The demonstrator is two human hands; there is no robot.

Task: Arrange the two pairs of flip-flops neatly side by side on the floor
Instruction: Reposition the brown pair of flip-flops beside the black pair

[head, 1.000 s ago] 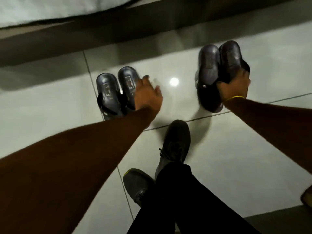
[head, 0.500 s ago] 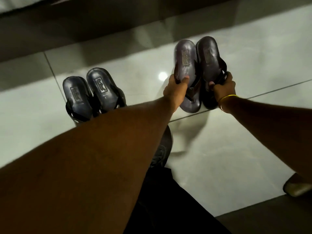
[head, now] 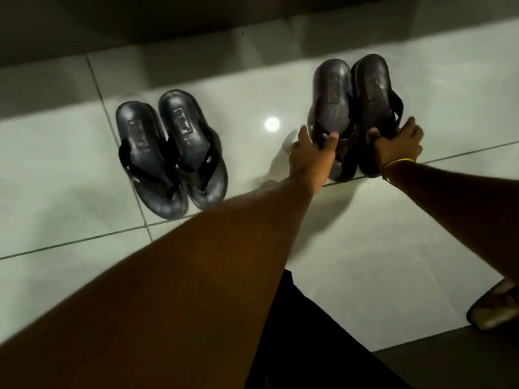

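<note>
Two pairs of dark flip-flops lie on the pale tiled floor (head: 84, 169). The left pair (head: 171, 153) rests side by side, heels toward the wall, untouched. The right pair has a purplish flip-flop (head: 331, 94) and a darker one (head: 372, 88) close together. My left hand (head: 311, 155) grips the purplish one at its strap, thumb over the sole. My right hand (head: 401, 141), with a yellow band at the wrist, holds the darker one at its strap end. The toe ends of this pair are partly hidden by my hands.
A dark wall base or furniture edge (head: 196, 29) runs along the top. My dark trouser leg (head: 303, 346) fills the bottom middle. A light-coloured shoe (head: 497, 307) sits at the right edge. A lamp reflection (head: 271, 124) shines between the pairs.
My left hand left the left pair and crossed to the right pair, taking hold of the purplish flip-flop. The right pair now lies lower, on the floor, with both hands on it.
</note>
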